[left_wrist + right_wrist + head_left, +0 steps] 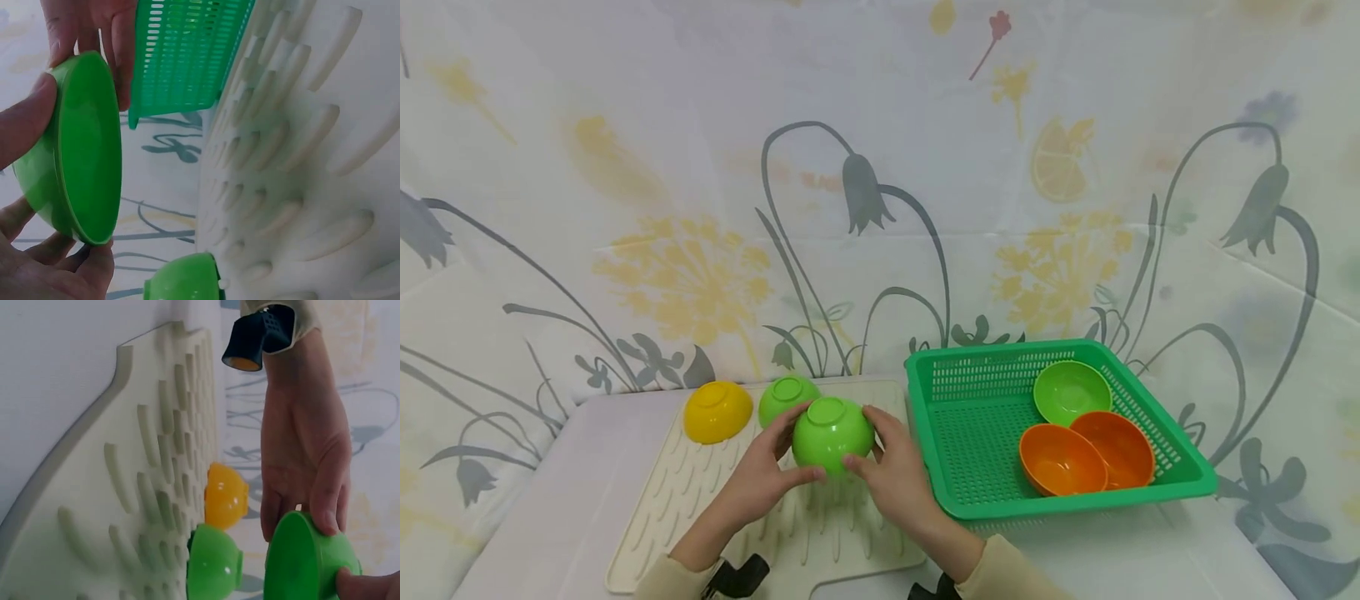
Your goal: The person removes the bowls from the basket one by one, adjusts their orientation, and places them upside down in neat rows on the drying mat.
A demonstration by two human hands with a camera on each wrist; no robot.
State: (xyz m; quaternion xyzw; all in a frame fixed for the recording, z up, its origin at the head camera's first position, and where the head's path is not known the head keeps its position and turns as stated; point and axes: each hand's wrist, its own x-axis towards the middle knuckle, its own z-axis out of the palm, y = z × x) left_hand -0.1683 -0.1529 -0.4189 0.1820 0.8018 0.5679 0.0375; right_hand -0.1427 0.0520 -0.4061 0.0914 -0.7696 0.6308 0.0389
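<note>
Bowl (833, 437), green, overturned, held clear above pale ridged mat (655, 517), base up. Left hand (762, 477) and right hand (895, 477) curled round opposite sides, fingers partly closed on the wall, thumbs toward near edge. For a good set-down, probably: keep rim level, lower with both hands together, mouth square over ridges. Mind second green bowl (781, 396) just behind, mouth down on mat; a nudge likely enough to shift it. Let go only with rim steady, one side at a time. Yellow bowl (718, 414) farther left, toward mat's back, likewise overturned.

White-covered counter (535, 500) underneath. Slotted green basket (973, 450) just right of mat; inside, toward its right, another green bowl (1071, 392) and two orange bowls (1060, 461), bunched together. Backdrop: pale cloth (700, 158) with grey drooping flowers and yellow blooms, faintly creased.
</note>
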